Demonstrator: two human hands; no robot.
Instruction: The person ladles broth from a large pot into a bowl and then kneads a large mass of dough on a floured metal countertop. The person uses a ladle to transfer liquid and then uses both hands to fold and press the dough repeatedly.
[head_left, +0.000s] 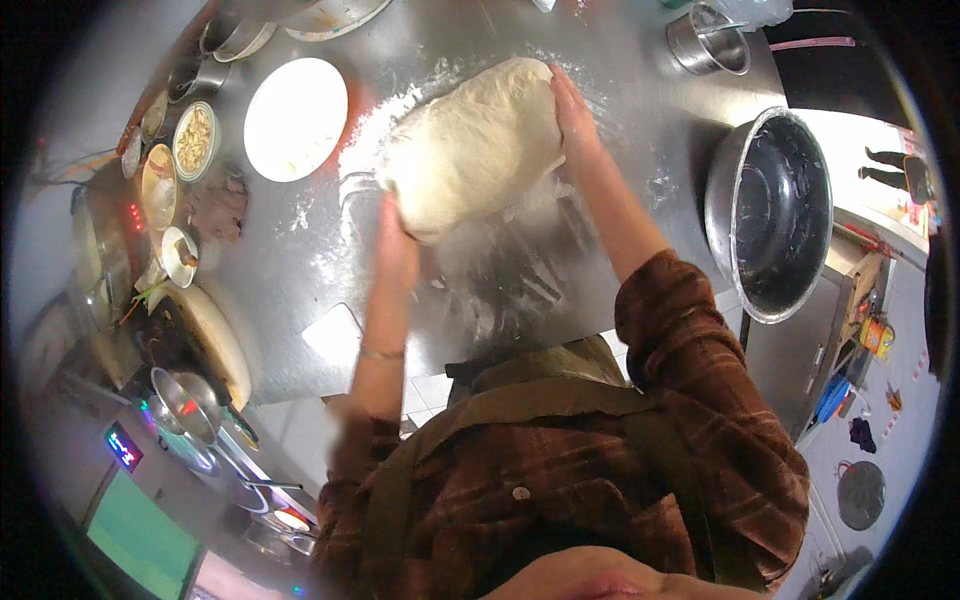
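Observation:
A large, thick slab of pale dough (476, 146) lies at a slant on a steel worktop (450, 300) dusted with flour. My left hand (396, 232) is against its near left end, slightly blurred. Against the opposite right end rests my right hand (574, 112), with fingers extended along the side. The dough is held between the two hands, and its underside is hidden. White flour (375, 127) is scattered thickly beside the dough's left edge. Streaks of flour and dough residue mark the steel in front of it.
Left of the dough is a white round plate (296, 120), with a bowl of chopped food (195, 141) farther left. A white scraper-like piece (332, 334) lies near the front edge. At right stand a large metal basin (780, 217) and a steel pot (709, 41).

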